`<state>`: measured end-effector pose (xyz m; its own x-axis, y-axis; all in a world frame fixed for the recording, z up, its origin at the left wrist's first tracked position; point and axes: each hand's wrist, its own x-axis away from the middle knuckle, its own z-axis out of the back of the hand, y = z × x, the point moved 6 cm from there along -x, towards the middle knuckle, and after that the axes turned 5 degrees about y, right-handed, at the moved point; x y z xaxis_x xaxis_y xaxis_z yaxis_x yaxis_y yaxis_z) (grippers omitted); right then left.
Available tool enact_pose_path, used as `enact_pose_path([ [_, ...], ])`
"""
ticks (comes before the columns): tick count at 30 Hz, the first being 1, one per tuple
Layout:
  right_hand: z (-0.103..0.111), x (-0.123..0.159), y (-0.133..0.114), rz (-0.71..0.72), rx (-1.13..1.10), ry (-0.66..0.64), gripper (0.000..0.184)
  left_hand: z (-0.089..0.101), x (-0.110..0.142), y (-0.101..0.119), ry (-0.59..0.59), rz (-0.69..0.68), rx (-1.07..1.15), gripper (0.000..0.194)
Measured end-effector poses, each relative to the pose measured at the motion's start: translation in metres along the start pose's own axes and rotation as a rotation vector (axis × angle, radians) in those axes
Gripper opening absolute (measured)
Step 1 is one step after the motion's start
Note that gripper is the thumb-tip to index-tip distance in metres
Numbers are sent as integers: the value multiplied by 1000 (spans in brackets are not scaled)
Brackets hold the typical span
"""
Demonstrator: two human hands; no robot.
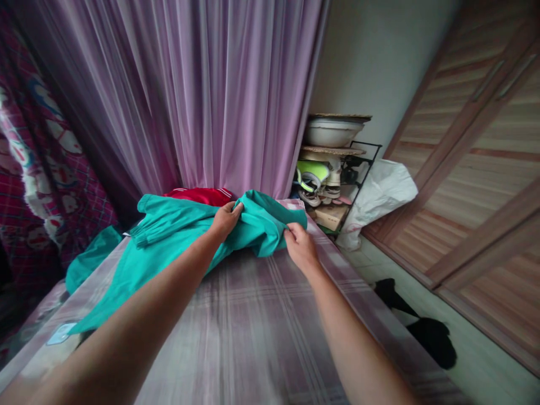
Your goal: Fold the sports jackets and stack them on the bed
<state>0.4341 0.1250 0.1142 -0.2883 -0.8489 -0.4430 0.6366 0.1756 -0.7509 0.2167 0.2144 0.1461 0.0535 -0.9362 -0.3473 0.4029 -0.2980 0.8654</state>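
A teal garment (pixel 169 225) with a gathered cuff lies spread over a plaid-covered surface (pixel 253 315). My left hand (pixel 228 217) pinches a fold of it near the middle. At the garment's right end, my right hand (pixel 300 246) grips the edge of the cloth between thumb and fingers. The fabric between the two hands is bunched and slightly raised. Behind it lies a red garment (pixel 202 196) with white stripes, partly covered by the teal one. Part of the teal cloth hangs over the left edge of the surface.
Purple curtains (pixel 236 101) hang behind. At the back right, a rack (pixel 358 191) holds a white basin (pixel 335 132), shoes and a box, with a white bag (pixel 383 188) beside it. A wooden wardrobe (pixel 468 140) stands right. Black cloth (pixel 430 337) lies on the floor.
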Motion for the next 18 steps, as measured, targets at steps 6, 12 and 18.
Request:
enact_pose_path([
  [6, 72, 4, -42, 33, -225, -423, 33, -30, 82, 3, -403, -43, -13, 65],
  [12, 64, 64, 27, -322, 21, -996, 45, -13, 160, -34, -609, -174, -271, 65],
  [18, 40, 48, 103, -459, 407, -416, 45, 84, 163, -111, -324, -248, -807, 49],
])
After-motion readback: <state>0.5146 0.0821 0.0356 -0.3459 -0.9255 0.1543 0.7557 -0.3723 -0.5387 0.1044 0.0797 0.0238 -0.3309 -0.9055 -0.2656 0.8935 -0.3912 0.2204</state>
